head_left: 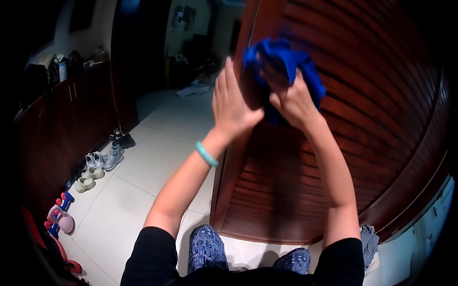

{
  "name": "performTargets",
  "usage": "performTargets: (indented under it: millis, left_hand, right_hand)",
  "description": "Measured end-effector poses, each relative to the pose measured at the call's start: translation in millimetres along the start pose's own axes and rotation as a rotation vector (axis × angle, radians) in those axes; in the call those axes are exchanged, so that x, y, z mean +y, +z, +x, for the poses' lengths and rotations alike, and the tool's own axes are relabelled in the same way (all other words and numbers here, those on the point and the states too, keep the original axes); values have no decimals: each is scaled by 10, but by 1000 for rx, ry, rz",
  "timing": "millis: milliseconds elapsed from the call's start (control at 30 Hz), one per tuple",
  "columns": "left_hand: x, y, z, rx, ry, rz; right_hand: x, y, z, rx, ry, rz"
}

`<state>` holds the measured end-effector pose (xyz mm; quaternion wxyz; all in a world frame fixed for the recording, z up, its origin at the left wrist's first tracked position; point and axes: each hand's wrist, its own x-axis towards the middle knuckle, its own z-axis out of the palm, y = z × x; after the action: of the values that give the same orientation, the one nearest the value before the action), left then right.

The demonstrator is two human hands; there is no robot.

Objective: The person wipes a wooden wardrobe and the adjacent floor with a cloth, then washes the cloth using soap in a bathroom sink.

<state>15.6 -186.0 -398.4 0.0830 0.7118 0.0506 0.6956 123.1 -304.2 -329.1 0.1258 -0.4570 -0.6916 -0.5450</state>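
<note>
Our right hand [299, 102] is clamped on a bunched blue cloth [286, 57], high on the slatted face of a louvred door [334, 157]; blur hides just how the fingers lie. The bunching probably gives us a thicker pad against the slats. Our left hand [234, 102] is open, fingers stretched upward and thumb apart, at the door's edge — it seems placed there to steady the panel, though we cannot tell how firmly it touches. A bangle [206, 154] circles that wrist. Farther out, shoes [113, 157] and a pink kettlebell [65, 224] line the foot of a dark cabinet [62, 109] — likely kept there to leave the tiled floor [143, 167] walkable.
</note>
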Motion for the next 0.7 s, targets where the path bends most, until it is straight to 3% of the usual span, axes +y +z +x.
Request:
performTargets:
  millis: [67,200,300,400,467,500,600,667,700]
  left_hand:
    - [-13,-36,-207,-67,-66,-57]
    - [-57,-56,-383,-81,-65,-132]
    - [-71,-28,-394,-48,-63,-114]
    - [-71,-14,-418,-42,-95,-127]
    - [-123,-47,-410,-45,-43,-178]
    - [-204,-88,-402,-80,-6,-291]
    - [-412,-268,-320,-254,-169,-835]
    - [-271,-395,-187,-222,-333,-793]
    - [-278,-400,-127,-218,-313,-754]
  right_hand:
    - [-245,18,-257,-174,-22,-59]
    - [-248,-5,-334,-314,-135,36]
    - [-85,-92,-5,-146,-86,-195]
    - [1,-106,366,-1,254,-62]
    - [-83,151,291,178,293,240]
    - [-126,224,218,178,204,79]
    - [-555,290,-216,-16,174,39]
    - [-812,362,-479,-88,167,61]
    - [-967,398,-591,-139,170,55]
